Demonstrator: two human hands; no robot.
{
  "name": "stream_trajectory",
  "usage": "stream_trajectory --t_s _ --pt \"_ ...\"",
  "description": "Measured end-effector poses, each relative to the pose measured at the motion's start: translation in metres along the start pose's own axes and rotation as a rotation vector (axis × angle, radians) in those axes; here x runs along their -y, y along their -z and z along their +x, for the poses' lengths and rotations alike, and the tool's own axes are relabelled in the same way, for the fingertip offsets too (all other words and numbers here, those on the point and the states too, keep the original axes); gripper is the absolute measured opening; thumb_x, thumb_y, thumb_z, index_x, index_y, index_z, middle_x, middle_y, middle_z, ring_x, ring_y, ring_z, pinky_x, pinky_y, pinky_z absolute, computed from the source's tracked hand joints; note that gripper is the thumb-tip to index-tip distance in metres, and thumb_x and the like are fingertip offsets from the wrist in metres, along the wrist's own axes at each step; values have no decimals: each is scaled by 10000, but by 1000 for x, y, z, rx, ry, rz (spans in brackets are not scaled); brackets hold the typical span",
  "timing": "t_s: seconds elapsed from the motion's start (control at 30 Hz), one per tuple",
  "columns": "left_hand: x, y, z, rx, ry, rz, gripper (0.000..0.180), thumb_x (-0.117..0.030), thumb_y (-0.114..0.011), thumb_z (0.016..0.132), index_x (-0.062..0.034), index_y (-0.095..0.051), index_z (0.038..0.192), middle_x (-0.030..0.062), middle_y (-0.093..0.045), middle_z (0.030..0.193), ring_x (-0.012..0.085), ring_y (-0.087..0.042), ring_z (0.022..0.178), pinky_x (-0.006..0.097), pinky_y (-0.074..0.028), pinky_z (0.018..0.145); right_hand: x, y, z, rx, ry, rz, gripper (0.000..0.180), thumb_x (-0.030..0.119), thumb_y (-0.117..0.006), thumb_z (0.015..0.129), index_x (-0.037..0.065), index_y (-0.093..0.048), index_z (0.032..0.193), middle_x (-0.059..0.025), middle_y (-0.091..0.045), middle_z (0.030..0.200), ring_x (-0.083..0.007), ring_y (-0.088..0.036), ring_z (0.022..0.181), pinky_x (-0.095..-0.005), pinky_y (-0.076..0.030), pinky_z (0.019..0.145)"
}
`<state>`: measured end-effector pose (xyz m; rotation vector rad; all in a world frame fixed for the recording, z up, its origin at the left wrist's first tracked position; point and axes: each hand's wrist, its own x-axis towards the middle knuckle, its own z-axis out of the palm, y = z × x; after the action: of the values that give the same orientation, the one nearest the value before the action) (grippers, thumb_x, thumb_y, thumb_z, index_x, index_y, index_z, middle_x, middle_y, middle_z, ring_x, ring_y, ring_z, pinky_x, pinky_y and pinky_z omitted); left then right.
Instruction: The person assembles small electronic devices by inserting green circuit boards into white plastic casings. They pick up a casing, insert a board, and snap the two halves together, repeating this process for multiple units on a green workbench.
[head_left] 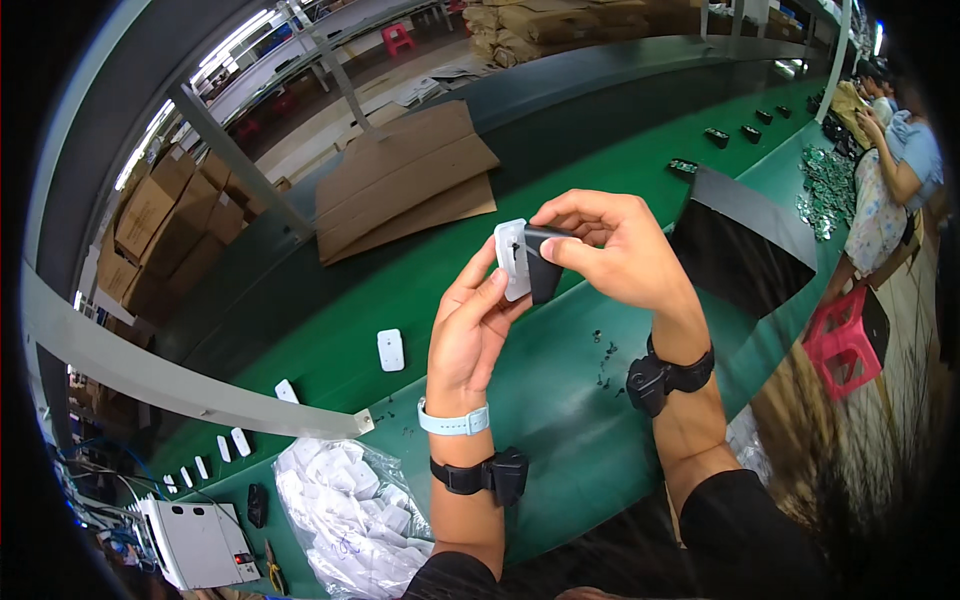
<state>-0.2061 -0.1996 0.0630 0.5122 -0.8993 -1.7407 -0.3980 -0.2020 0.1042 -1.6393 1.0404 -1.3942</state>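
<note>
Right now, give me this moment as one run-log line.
left hand: holds white plastic cover | right hand: presses black part onto it | below: green conveyor belt | lower left: bag of white parts

The small white cover [512, 258] in the left hand [468, 335] looks like smooth, shiny plastic. The black piece [543, 268] pinched by the right hand [615, 250] is dark and dull. The long green belt [560, 380] looks smooth like rubber, with a soft shine. The brown sheets [405, 180] are rough cardboard. The clear bag [350, 510] is thin, crinkly, shiny plastic
</note>
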Motion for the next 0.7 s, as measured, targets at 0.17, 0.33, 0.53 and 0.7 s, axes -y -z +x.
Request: stream_trajectory --t_s 0.17,0.33,0.53,0.7 --pt "6 2 3 35 47 53 513 -109 -609 990 26 -452 1460 170 -637 1284 240 -655 1139 401 -552 988 10 1 -4 -39 -20 -65 241 68 -716 837 -59 -712 1041 -93 -730 815 -72 -657 700 -237 -541 625" --pt "6 6 1 3 35 203 500 -99 -650 967 27 -489 1423 169 -639 1277 263 -646 1164 428 -552 995 13 0 -5 -2 -6 -69 255 71 -721 854 -63 -711 1070 -93 -734 827 -81 -669 726 -245 -550 649" --pt "4 -2 -1 4 -57 175 511 -16 -705 920 49 -524 1393 181 -651 1272 204 -671 1086 303 -554 922 15 2 -7 24 -10 -48 261 59 -726 889 -64 -701 1118 -87 -737 876 -87 -671 746 -250 -553 661" --pt "3 -3 -3 12 -210 313 489 27 -707 904 63 -546 1364 184 -637 1289 253 -659 1150 319 -558 950 12 -1 -6 64 18 -8 263 36 -731 886 -71 -693 1123 -103 -737 936 -100 -675 805 -264 -564 696"
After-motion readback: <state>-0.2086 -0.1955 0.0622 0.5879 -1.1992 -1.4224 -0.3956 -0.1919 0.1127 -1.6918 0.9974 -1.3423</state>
